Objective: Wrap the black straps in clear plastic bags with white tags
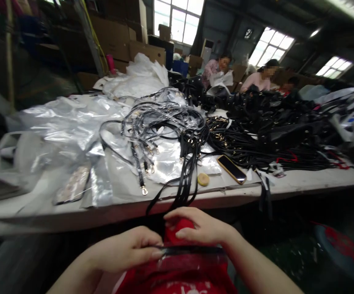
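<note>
My left hand [130, 247] is at the lower middle, closed with the thumb pressed on the end of a black strap in clear plastic [192, 250]. That strap lies level across the red apron [177, 277] on my lap. My right hand [203, 226] is just above the strap, in front of the table edge. Its fingers are curved and the thumb stands apart from them, with red cloth showing in the gap. Black straps [187, 179] hang over the table edge beyond my hands. Behind them is a pile of plastic-wrapped straps [164, 118] with gold-coloured clips.
The white table [128, 206] carries a phone [232, 168], a yellow round tape measure [203, 179], clear plastic bags [69, 118], a patterned phone-like item [74, 183] and a grey tape dispenser [14, 159]. Black bags [274, 118] cover the right. Co-workers [259, 79] sit beyond.
</note>
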Tool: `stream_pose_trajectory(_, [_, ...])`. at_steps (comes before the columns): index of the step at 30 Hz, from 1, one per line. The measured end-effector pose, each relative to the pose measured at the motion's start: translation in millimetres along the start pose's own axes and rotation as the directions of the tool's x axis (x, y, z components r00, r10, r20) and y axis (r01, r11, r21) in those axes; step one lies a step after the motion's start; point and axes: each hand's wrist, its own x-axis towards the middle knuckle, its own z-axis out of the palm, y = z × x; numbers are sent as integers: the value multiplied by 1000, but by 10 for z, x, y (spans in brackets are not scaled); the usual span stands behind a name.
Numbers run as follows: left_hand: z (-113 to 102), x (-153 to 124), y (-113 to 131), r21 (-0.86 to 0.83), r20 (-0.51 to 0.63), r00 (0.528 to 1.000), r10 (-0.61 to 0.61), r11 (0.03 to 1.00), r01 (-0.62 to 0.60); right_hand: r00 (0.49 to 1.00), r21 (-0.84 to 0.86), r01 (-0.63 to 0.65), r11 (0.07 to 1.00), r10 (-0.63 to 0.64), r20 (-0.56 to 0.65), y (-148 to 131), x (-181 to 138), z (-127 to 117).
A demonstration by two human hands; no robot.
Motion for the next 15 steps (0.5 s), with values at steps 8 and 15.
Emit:
stream_pose_trajectory(8, [85,223,-227,192,-17,1000,2,981,1,958,48,-284,958,282,53,598,-40,271])
stream_pose_trajectory(15, [183,528,-205,6,-23,997,77,997,-77,953,39,-300,953,298,51,469,59,273])
